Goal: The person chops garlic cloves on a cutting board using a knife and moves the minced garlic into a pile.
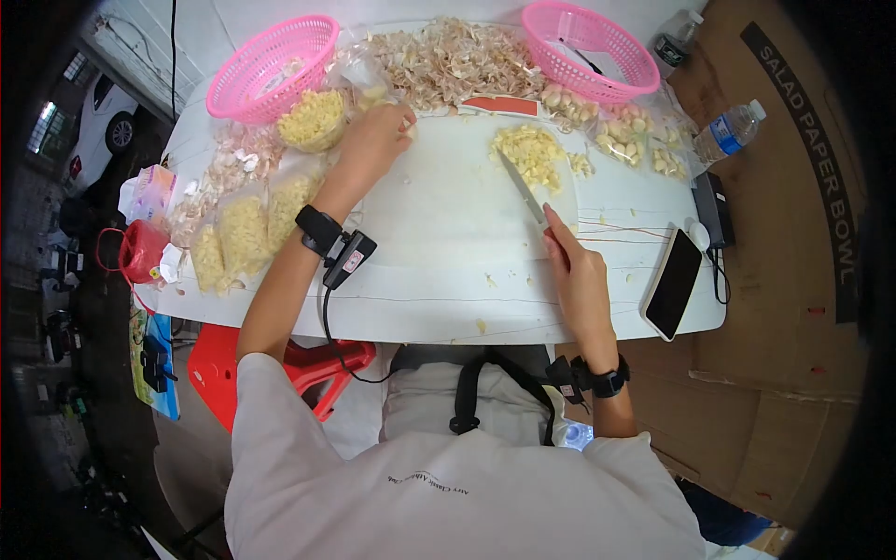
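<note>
My right hand (579,271) grips a knife (525,189) by its handle, and the blade points up and left to the edge of a pile of chopped garlic (530,157) on the white board. My left hand (378,140) is at the far side of the table, its fingers curled together; a small pale bit shows at the fingertips, too small to name. Just beyond it lies a clear plastic bag (359,70) with pale cloves in it. Beside the left wrist stands a clear tub heaped with chopped garlic (313,119).
Garlic skins (453,61) are heaped at the back between a pink basket (275,70) and another pink basket (593,51). Bags of chopped garlic (245,233) lie at left. Bagged cloves (621,135), a water bottle (730,133) and a phone (674,285) sit at right.
</note>
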Motion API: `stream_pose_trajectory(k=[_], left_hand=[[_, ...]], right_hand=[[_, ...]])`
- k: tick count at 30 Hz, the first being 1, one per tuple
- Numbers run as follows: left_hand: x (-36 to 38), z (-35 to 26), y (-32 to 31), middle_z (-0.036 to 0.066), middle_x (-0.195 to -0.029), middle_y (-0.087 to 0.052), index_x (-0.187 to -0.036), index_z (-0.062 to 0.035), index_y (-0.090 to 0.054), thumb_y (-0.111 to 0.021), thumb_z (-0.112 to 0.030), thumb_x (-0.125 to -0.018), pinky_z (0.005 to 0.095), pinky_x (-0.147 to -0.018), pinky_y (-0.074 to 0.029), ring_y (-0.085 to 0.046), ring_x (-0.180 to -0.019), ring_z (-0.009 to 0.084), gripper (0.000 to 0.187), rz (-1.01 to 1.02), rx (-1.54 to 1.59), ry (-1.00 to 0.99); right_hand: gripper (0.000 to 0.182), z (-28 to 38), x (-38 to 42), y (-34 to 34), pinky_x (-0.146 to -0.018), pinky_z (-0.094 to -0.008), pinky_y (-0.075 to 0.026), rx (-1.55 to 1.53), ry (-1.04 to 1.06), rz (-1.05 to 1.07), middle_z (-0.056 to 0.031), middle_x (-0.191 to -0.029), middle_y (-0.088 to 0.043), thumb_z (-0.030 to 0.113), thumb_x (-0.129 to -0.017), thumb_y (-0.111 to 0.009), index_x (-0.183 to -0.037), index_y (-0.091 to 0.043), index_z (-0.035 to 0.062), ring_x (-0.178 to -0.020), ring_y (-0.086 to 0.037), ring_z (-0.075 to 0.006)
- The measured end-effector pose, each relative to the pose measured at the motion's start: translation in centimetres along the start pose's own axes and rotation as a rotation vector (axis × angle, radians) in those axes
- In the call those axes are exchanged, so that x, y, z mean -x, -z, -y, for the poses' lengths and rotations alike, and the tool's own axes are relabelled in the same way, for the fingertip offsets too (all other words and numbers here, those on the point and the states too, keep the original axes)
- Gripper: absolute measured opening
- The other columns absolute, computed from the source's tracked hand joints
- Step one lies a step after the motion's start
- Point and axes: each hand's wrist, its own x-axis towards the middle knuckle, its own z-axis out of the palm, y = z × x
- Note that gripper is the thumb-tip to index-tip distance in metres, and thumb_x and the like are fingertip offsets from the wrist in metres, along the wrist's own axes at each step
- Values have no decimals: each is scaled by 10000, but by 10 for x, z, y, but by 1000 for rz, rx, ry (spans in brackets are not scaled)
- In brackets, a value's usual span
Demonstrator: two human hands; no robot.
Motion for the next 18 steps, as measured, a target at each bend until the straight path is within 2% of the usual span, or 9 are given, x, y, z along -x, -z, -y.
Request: stream_pose_trajectory(k=[2, 4, 6, 8, 10, 14, 18], left_hand=[[-1, -6, 3, 97, -968, -661, -1106, -79, -634, -691, -90, -806, 392, -839, -503, -646, -959, 278, 306, 27, -5, 38], [0, -12, 4, 98, -952, -653, -1080, -83, -627, -699, -97, -796, 379, -816, -511, -644, -905, 264, 293, -9, 3, 51], [-1, -11, 4, 91, -943, -650, -1107, -86, -634, -693, -96, -799, 366, -802, -515, -638, -880, 242, 314, -16, 37, 52], [1, -18, 11, 85, -935, -647, -1135, -90, -641, -687, -94, -801, 352, -788, -519, -632, -856, 221, 337, -25, 70, 61], [7, -27, 21, 78, -950, -649, -1162, -95, -672, -672, -99, -822, 321, -768, -519, -611, -827, 184, 340, 6, 267, 24], [13, -50, 35, 83, -968, -659, -1155, -90, -699, -679, -148, -858, 311, -757, -520, -605, -826, 167, 303, 110, 364, 46], [15, -53, 22, 65, -959, -663, -1104, -66, -711, -697, -210, -885, 291, -759, -505, -597, -832, 142, 263, 198, 499, 94]], right_hand=[[375, 1, 1, -1, -653, -437, -525, -2, 19, 29, -201, -834, -685, 138, -966, -589, -1340, -596, 141, -732, -668, -387], [362, 2, 0, -8, -638, -442, -521, -42, 135, 41, -223, -796, -666, 138, -963, -590, -1324, -607, 145, -703, -660, -388], [354, 6, -5, -6, -633, -445, -519, 26, 130, 72, -218, -786, -663, 142, -959, -593, -1312, -613, 136, -690, -655, -389], [351, 9, -11, -5, -660, -444, -527, 31, 69, 86, -208, -848, -686, 148, -966, -583, -1315, -609, 126, -730, -664, -393], [349, 3, -16, -4, -680, -444, -531, 15, 22, 49, -204, -882, -693, 151, -969, -579, -1315, -608, 120, -753, -667, -397], [346, -1, -19, 4, -728, -445, -539, -17, -57, 21, -204, -953, -702, 162, -973, -576, -1314, -606, 109, -803, -672, -406], [353, 6, -12, 5, -724, -445, -536, -31, -32, 12, -199, -940, -703, 163, -970, -581, -1319, -603, 108, -803, -672, -405]])
